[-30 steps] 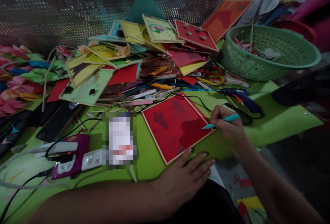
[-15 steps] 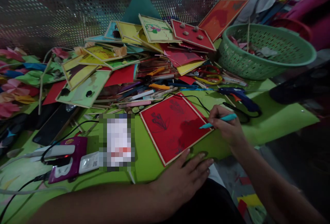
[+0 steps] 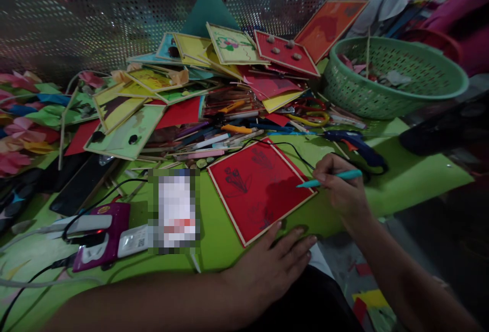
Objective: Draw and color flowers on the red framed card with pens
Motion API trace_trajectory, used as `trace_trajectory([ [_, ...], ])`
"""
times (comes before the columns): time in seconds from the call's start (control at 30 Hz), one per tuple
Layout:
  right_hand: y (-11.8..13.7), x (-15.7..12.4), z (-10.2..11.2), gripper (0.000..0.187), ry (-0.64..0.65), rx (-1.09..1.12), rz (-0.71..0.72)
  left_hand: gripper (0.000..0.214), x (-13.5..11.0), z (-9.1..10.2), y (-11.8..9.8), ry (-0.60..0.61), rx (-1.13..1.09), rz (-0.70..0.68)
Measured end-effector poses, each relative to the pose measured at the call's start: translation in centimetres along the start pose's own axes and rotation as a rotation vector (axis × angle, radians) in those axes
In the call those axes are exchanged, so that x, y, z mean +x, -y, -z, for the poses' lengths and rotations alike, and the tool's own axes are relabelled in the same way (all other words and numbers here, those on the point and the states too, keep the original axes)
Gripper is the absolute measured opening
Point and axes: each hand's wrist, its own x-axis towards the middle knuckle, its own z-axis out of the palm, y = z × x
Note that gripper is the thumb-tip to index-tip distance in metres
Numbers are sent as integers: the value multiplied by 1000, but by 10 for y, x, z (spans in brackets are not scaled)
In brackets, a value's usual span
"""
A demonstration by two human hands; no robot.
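Observation:
A red card (image 3: 250, 215) with a thin wooden stick frame lies turned at an angle before me, dark flower drawings on its surface. My right hand (image 3: 340, 184) grips a teal marker (image 3: 346, 174), whose tip points left over the card's right part; whether it touches the card I cannot tell. A shadow falls beneath it. Fingers spread, my left hand (image 3: 275, 266) rests flat by the near edge of the card, its index fingertip at the frame.
Left of the card are a blurred-out phone (image 3: 176, 210) and a purple power strip (image 3: 101, 250) with cables. Behind lie pens, framed cards (image 3: 233, 44), scissors (image 3: 309, 113) and a glue gun (image 3: 359, 146). A green basket (image 3: 397, 103) stands at right.
My right hand has shifted slightly right, and the marker lies a little flatter in its grip. The left hand and the red card stay in place.

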Motion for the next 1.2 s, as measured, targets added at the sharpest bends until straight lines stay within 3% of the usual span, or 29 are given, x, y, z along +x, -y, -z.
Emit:
trace_trajectory([
  [0.1,1,2,-3,20,38,73,-18,48,0,-1,-1,-16,6,5],
  [0.5,16,6,-10,31,144,-90,-49,49,1,3,0,-17,14,18],
  [1.07,14,6,-10,28,137,-96,-35,49,0,3,-1,16,9,2],
  [1.2,8,5,-8,24,60,-6,-37,49,0,2,-1,14,18,7],
])
